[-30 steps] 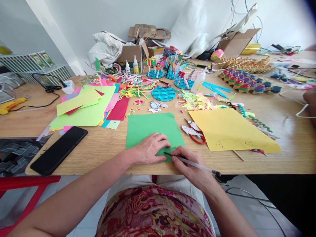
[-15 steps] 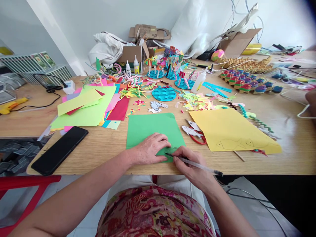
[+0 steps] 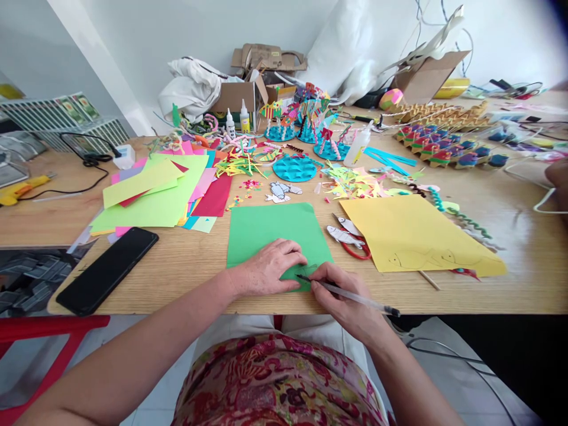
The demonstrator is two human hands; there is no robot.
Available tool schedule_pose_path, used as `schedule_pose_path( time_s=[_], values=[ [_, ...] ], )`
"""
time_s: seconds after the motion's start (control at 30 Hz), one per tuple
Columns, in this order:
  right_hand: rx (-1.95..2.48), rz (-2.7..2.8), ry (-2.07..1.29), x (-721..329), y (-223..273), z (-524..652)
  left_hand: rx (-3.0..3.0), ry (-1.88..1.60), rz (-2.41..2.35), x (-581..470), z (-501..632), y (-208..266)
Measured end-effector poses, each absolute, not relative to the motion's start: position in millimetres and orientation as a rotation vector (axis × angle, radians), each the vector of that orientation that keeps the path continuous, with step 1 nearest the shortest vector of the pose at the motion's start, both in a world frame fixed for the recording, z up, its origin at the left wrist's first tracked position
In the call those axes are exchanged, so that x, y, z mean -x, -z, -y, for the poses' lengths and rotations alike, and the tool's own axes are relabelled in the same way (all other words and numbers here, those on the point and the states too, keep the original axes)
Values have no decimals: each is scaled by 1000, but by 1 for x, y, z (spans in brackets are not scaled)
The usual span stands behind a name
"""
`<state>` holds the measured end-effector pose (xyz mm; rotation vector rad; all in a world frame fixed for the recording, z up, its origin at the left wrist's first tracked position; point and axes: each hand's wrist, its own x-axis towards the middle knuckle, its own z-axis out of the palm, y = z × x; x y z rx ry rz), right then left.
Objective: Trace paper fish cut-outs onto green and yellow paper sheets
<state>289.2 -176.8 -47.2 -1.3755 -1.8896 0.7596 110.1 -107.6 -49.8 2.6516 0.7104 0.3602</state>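
Note:
A sheet of green paper (image 3: 275, 228) lies at the table's front edge. My left hand (image 3: 270, 266) rests flat on its lower part, fingers spread and pointing right. My right hand (image 3: 339, 290) grips a pen (image 3: 355, 296) with a clear barrel, its tip touching the green sheet near my left fingers. Dark drawn lines show on the paper between the two hands, partly covered by them. To the right are white fish cutouts (image 3: 345, 236) lying over red-handled scissors (image 3: 361, 253). Beside them, a yellow sheet (image 3: 408, 228) carries pencil-like outlines of fish.
A black phone (image 3: 109, 271) and a stack of coloured paper (image 3: 155, 201) lie to the left. Behind the green sheet are more fish cutouts (image 3: 281, 190), a blue scalloped disc (image 3: 295, 168), paper scraps (image 3: 355, 181) and a glue bottle (image 3: 357, 145). Part of another person's hand (image 3: 557, 177) shows at the right edge.
Almost nothing differs. The pen in my right hand has shifted very slightly to the left, while my left hand and the green paper stay in place.

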Motion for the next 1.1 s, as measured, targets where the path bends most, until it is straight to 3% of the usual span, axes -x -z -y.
schedule_pose_path(
  time_s=[1.1],
  values=[
    [1391, 1902, -753, -289, 47, 177, -2626, -365, -711, -109, 108, 49]
  ],
)
